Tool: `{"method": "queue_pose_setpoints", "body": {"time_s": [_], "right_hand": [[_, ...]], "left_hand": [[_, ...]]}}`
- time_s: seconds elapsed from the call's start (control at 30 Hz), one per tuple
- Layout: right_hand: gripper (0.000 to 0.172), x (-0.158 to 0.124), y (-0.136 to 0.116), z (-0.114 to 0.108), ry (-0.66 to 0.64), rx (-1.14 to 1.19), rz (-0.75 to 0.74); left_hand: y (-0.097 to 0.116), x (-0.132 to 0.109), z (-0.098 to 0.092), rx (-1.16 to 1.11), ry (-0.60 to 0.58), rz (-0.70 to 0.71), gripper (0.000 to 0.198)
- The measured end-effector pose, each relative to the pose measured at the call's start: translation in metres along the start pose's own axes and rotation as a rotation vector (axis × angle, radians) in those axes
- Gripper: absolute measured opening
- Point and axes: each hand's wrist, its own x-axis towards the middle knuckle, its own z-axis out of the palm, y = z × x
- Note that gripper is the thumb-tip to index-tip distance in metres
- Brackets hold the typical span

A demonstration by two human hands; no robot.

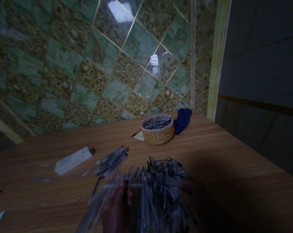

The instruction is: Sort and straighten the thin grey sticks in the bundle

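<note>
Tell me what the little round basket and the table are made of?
The basket looks woven from straw or a similar fibre: tan, matte, with ribbed coils around its side. The table looks like wood or wood-look laminate: brown, with long grain lines and a dull sheen.

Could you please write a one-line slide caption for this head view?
Both hands, left and right, hold a large bundle of thin sticks over a wooden table near a woven basket.
</note>
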Motion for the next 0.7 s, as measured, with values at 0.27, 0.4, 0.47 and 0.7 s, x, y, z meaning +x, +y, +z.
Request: {"method": "queue_pose_setpoints", "body": {"time_s": [0.27,0.4,0.47,0.7], "right_hand": [[0.020,-0.006,0.004,0.006,-0.053,-0.462,-0.138],[0.020,-0.007,0.007,0.008,-0.054,-0.517,-0.159],[0.020,-0.007,0.008,0.009,-0.070,-0.523,-0.163],[0.021,-0.011,0.010,0.011,-0.075,-0.570,-0.248]], "left_hand": [[-0.008,-0.012,0.008,0.051,-0.075,-0.127,0.029],[-0.012,-0.011,0.006,0.108,-0.101,-0.119,0.031],[-0.012,-0.010,0.005,0.125,-0.115,-0.112,0.032],[-0.014,-0.012,0.007,0.142,-0.130,-0.083,0.032]]}}
